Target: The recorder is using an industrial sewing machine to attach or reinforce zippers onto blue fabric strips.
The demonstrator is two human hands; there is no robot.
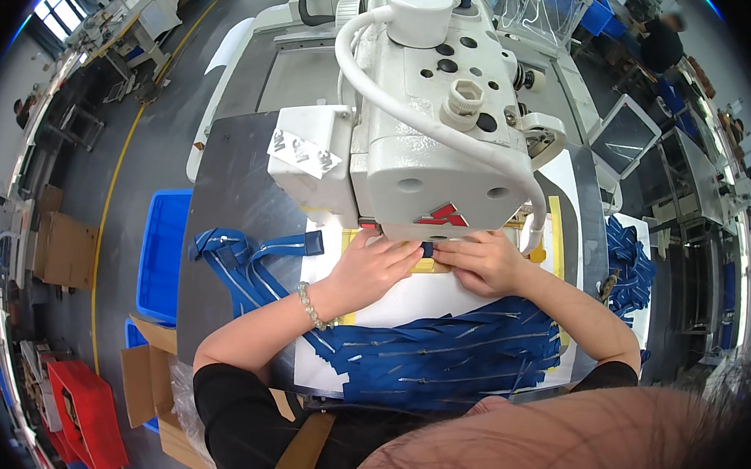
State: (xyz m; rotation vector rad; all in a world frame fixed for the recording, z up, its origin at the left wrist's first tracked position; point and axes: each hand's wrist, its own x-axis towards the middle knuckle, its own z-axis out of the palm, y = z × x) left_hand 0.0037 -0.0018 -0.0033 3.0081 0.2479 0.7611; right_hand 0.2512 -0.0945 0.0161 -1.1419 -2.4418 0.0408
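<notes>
Under the head of a large white sewing machine point(449, 158), my two hands meet at a small dark blue fabric piece point(428, 250). My left hand point(376, 268), with a beaded bracelet at its wrist, presses the piece from the left with fingers together. From the other side my right hand point(486, 263) grips it with bent fingers. Both hands rest by a yellow frame point(429, 266) on a white sheet. The machine head hides the needle area and part of the fingertips. Close to my body lies a wide layer of blue zipper strips point(446, 352).
Blue straps point(250, 266) lie on the dark table left of my left arm. Another heap of blue zipper strips point(629, 263) is at the right. Blue bins point(163, 251), an open cardboard box point(153, 375) and a red crate point(87, 416) stand at the left.
</notes>
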